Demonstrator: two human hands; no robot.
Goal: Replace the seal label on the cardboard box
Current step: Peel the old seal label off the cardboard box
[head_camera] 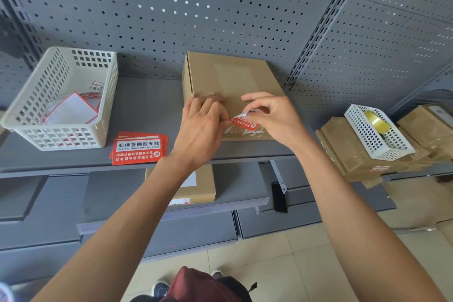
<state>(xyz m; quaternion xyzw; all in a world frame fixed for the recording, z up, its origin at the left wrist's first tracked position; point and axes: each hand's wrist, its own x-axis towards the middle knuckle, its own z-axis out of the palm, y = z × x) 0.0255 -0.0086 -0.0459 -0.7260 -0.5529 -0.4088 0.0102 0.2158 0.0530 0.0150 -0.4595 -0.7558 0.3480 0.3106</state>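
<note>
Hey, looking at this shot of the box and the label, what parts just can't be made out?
Head view only:
- The seal label is half covered by the right hand and left hand; its text is unreadable.
- Whether it is fully torn: hidden under the fingers.
- The cardboard box front face: out of view.
- Contents of the large basket: partly screened by its walls.

Bright, even daylight; soft shadows; light shining through pegboard (220, 7) holes; wide-angle bending at edges; focus mostly sharp.
</note>
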